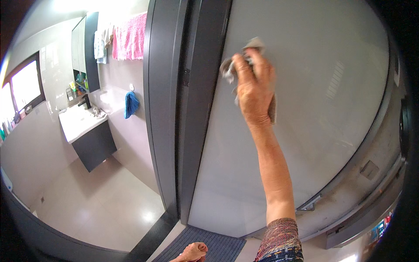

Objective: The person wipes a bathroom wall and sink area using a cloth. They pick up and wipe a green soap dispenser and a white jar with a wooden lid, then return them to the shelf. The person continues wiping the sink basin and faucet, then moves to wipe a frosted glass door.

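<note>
My right hand (256, 94) presses a crumpled greyish cloth (254, 43) against a large, glossy light-grey panel (314, 139). The cloth bunches out past the fingertips and hangs down beside the wrist; hand and cloth are a little blurred. My right arm reaches up from the lower edge in a dark patterned sleeve (279, 242). Low in the view, above a dark ribbed mat (214, 242), my left hand (194, 252) is closed with its fingers curled in. Whatever it may hold is hidden.
A dark door frame (168, 109) runs along the panel's left side. Through the doorway are a white sink (83, 122) on a dark cabinet (96, 146), a blue cloth (131, 105) on a hook and a pink towel (129, 37). To the right is a stained wall strip (349, 187).
</note>
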The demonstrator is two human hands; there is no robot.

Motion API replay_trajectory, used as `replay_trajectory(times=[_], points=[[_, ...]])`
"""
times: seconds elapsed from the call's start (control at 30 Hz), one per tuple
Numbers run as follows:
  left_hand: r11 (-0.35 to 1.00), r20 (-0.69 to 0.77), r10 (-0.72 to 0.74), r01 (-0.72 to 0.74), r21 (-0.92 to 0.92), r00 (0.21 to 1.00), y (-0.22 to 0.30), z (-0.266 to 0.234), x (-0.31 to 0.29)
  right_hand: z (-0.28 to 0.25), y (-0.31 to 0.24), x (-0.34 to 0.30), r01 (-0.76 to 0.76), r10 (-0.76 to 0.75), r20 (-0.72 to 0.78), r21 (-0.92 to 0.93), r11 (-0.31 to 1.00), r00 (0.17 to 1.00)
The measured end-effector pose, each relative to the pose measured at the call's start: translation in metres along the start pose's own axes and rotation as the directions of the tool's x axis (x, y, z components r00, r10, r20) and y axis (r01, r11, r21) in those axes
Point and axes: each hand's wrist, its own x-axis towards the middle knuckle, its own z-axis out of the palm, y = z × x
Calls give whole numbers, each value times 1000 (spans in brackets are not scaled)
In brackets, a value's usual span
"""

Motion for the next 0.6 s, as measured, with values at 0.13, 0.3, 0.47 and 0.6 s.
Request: replay_trajectory(times=[0.13,0.3,0.47,0.6], points=[[1000,-161,28,-26,14,987,19,-16,1,10,-2,10,56,-72,57,251,966,996],[985,-394,169,-139,104,904,46,-50,22,27,-28,-10,478,-529,204,254,841,823],[812,-572,571,-510,285,589,146,-95,28,26,-17,26,371,-367,114,-15,928,923],[617,-535,778,-561,552,330,188,-112,48,-7,26,48,252,-234,97,-256,933,967]])
